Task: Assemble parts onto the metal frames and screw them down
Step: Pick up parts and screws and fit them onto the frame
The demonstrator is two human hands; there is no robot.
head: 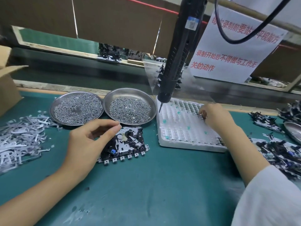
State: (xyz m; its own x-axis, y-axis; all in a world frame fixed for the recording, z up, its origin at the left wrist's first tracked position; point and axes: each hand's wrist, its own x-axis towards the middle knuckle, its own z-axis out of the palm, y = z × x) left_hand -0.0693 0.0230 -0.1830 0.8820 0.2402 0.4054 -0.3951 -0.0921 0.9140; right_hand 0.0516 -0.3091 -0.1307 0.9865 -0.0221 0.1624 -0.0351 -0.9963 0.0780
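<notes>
The metal frame (127, 142) is lying flat on the green worktop (146, 185), its long axis running left to right with its row of small square tabs facing the person. The left hand (88, 144) is hovering at the frame's left end, thumb and forefinger curled together as if pinching something tiny; whether anything is actually sitting in that grip is too small to tell. The right hand (215, 115) is reaching well to the right of the frame, over the white foam tray (179, 128), its fingers curling down onto the small parts seated along the tray's far right side, apparently picking one, though the part itself is hidden. The electric screwdriver (177, 56) is hanging between the two hands, its bit pointing down over the tray's near-left corner, just beyond the frame. Two steel dishes of screws (130, 110) are sitting just behind the frame. Judging from this, the left hand is nearer the frame, and whatever the right hand lifts must be travelling leftward and toward the person to reach it.
</notes>
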